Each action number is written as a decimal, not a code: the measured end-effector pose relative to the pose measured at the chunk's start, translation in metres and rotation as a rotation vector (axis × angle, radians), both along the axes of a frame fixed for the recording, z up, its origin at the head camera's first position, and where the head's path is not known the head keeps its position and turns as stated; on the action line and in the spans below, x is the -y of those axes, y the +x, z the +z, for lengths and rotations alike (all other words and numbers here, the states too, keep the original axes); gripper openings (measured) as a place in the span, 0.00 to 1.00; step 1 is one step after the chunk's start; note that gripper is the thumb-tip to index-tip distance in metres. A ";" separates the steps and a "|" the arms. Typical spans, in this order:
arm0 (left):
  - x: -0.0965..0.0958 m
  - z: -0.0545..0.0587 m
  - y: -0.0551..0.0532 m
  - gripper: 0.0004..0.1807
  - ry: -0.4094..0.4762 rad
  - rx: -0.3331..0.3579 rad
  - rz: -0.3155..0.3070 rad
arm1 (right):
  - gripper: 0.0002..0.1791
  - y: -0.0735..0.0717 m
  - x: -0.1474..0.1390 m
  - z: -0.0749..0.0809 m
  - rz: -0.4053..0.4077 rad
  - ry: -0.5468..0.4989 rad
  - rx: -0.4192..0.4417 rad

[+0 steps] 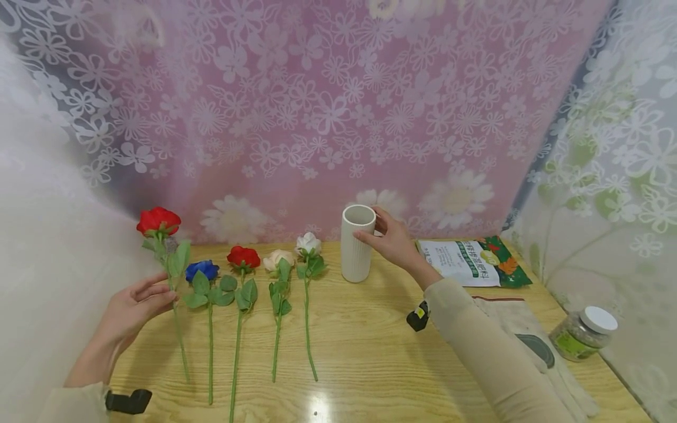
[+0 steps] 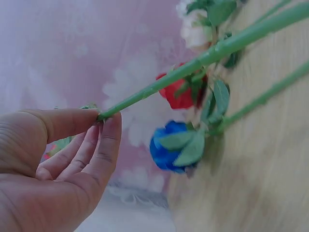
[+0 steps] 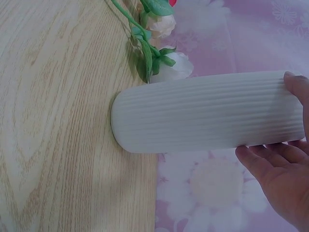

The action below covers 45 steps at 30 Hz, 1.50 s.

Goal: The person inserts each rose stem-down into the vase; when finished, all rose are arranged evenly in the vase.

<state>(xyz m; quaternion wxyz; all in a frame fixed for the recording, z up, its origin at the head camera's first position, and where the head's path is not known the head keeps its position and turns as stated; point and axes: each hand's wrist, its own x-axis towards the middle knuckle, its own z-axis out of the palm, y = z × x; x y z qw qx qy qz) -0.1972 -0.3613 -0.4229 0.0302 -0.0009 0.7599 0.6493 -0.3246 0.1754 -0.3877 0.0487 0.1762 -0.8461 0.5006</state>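
At the left, my left hand (image 1: 129,311) pinches the green stem (image 2: 203,58) of an artificial red rose (image 1: 158,221) between thumb and fingertips, with the bloom upward. My right hand (image 1: 394,239) holds a white ribbed vase (image 1: 355,255) near its rim, thumb on the front and fingers at the right side. The vase stands upright at the back of the table, and its mouth shows no flower. Between the hands lie a blue rose (image 1: 202,271), a second red rose (image 1: 244,257), a cream rose (image 1: 278,259) and a white rose (image 1: 308,243), stems toward me.
Beyond the right hand lies a white and green printed pouch (image 1: 460,261). A folded beige cloth (image 1: 515,314) is partly under the right sleeve. A clear jar with a white lid (image 1: 584,332) stands by the right edge. Floral curtains (image 1: 328,117) hang behind the wooden table (image 1: 365,341).
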 end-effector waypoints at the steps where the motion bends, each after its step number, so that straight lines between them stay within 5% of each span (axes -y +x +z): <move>1: -0.003 0.003 0.000 0.45 0.000 -0.010 0.001 | 0.43 0.000 0.000 0.000 0.002 0.000 -0.001; 4: -0.013 0.010 -0.001 0.41 0.007 -0.055 0.001 | 0.43 0.000 0.000 0.001 0.002 0.001 -0.001; 10: -0.033 0.023 -0.006 0.27 0.200 -0.141 0.013 | 0.43 0.000 0.000 0.000 -0.007 0.013 0.008; 18: -0.068 0.040 -0.020 0.26 0.381 -0.244 0.091 | 0.43 0.000 -0.001 -0.001 0.005 0.014 0.003; 26: -0.104 0.062 -0.033 0.25 0.342 -0.312 0.147 | 0.42 -0.001 -0.001 -0.003 0.012 0.002 0.005; 38: -0.151 0.090 -0.054 0.21 0.462 -0.398 0.261 | 0.43 0.000 -0.001 -0.002 0.012 0.001 -0.002; 45: -0.178 0.105 -0.065 0.21 0.489 -0.470 0.276 | 0.44 -0.001 -0.001 -0.003 0.007 0.013 -0.006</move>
